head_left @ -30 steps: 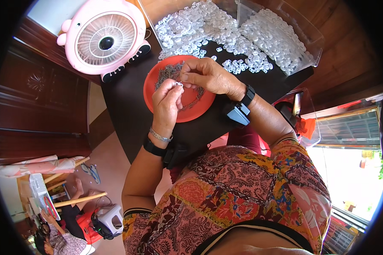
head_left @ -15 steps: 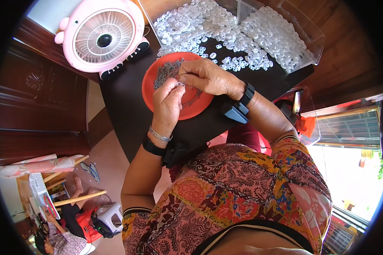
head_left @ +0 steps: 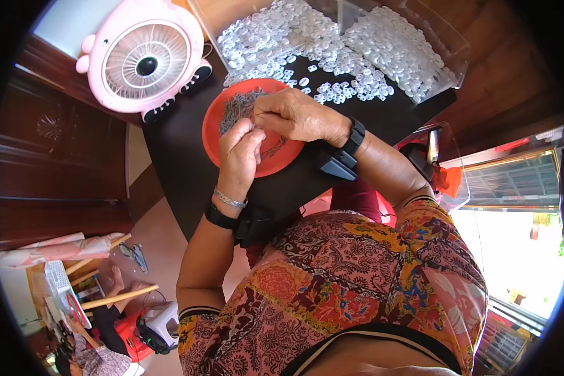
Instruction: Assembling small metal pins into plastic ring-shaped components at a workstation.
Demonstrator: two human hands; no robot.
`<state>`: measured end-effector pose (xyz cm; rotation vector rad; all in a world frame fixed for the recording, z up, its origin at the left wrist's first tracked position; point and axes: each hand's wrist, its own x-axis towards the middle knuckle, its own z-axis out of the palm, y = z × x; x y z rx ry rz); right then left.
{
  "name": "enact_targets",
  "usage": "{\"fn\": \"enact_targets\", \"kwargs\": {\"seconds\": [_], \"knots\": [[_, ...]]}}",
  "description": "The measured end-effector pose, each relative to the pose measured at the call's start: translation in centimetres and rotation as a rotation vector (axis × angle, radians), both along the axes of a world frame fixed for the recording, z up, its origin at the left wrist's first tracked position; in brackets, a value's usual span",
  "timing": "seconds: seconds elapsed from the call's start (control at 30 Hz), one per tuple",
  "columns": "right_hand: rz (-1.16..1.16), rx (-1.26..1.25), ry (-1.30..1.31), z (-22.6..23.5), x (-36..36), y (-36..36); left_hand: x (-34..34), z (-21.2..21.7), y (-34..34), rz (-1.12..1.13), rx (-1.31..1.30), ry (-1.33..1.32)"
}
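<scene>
My left hand [head_left: 239, 158] and my right hand [head_left: 294, 115] meet fingertip to fingertip over an orange-red plate [head_left: 214, 119] on a dark table [head_left: 175, 163]. The plate holds a heap of small grey metal pieces [head_left: 235, 108]. Both hands pinch something tiny at the point where the fingers meet; it is too small to make out. Beyond the plate lies a spread of small white plastic pieces [head_left: 307, 56]. Each wrist carries a black band with a dark device, and the left wrist also has a silver bracelet.
A pink round desk fan [head_left: 145, 61] stands at the table's far left corner. A clear plastic tray [head_left: 420, 56] at the back right holds more white pieces. Dark wooden panelling lies to the left, a bright window to the right.
Both hands stay together over the plate, with only small finger movement. The view has shifted slightly.
</scene>
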<state>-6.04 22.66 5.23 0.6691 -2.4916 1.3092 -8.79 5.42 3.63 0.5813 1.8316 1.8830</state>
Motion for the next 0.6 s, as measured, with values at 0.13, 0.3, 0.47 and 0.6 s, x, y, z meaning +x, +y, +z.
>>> {"fn": "enact_targets", "kwargs": {"seconds": [0.13, 0.3, 0.47, 0.6], "knots": [[-0.032, -0.013, -0.019, -0.3, -0.1, 0.3, -0.6, -0.2, -0.2, 0.002, -0.017, -0.03], [-0.323, -0.035, -0.094, 0.3, -0.4, 2.0, -0.8, -0.1, -0.3, 0.026, 0.042, -0.055], [-0.542, 0.129, 0.024, 1.1, -1.2, 7.0, -0.9, 0.4, -0.4, 0.024, 0.126, -0.039], [-0.545, 0.467, -0.107, -0.8, -2.4, 9.4, -0.9, 0.4, -0.4, 0.022, 0.125, -0.049]]}}
